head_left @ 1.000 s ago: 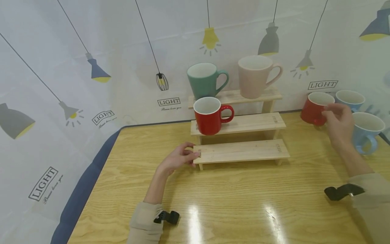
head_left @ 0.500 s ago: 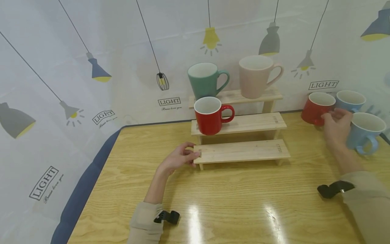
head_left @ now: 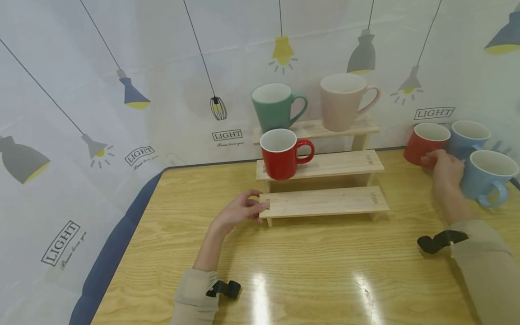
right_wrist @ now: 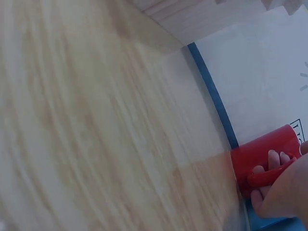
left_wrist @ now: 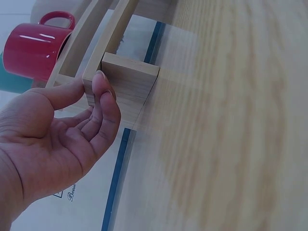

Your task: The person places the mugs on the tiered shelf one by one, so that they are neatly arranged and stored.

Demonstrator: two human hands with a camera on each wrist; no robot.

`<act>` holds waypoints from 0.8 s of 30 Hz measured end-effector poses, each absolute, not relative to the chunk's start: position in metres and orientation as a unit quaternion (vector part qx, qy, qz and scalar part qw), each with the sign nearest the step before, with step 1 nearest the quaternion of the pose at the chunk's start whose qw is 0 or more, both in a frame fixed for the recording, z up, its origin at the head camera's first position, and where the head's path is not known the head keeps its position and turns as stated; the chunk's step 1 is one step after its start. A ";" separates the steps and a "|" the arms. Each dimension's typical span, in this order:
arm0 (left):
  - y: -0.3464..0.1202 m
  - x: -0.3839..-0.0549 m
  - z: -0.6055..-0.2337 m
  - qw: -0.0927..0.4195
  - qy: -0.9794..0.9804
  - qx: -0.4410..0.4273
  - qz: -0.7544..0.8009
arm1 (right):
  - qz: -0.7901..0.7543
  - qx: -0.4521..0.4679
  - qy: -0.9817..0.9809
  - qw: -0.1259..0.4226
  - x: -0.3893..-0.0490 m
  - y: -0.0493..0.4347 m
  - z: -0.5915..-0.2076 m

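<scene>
My left hand pinches the left end of the lowest step of a wooden three-step stand; the left wrist view shows thumb and fingers at the board's corner. At the far right, my right hand is at a red mug standing on the table. In the right wrist view its fingers curl round that mug's handle. A second red mug sits at the left of the middle step. On the top step are a green mug and a pink mug.
Two light-blue mugs stand close by my right hand: one behind it and one to its right. A white printed sheet covers the wall behind the wooden table.
My right hand has moved down and slightly left, from the red mug's rim side to its handle, and its fingers have closed there. The left hand stays on the stand.
</scene>
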State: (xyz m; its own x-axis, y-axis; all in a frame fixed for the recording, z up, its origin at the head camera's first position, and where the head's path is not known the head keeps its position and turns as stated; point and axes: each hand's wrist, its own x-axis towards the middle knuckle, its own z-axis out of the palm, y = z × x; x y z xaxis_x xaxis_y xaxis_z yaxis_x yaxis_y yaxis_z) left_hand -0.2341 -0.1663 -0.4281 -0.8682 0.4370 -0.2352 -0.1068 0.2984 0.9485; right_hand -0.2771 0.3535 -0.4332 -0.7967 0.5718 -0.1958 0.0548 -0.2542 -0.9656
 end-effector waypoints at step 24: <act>-0.164 -0.235 -0.429 0.234 0.771 0.111 0.582 | 0.812 -0.270 -0.465 0.227 -0.290 0.355 -0.435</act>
State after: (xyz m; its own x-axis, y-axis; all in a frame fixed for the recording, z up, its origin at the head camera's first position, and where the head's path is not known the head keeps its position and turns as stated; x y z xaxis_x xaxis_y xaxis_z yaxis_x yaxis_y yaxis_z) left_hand -0.2354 -0.1639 -0.4293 -0.8658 0.4440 -0.2308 -0.1005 0.2977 0.9494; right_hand -0.2903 0.3548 -0.4349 -0.7517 0.6191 -0.2274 -0.1174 -0.4649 -0.8775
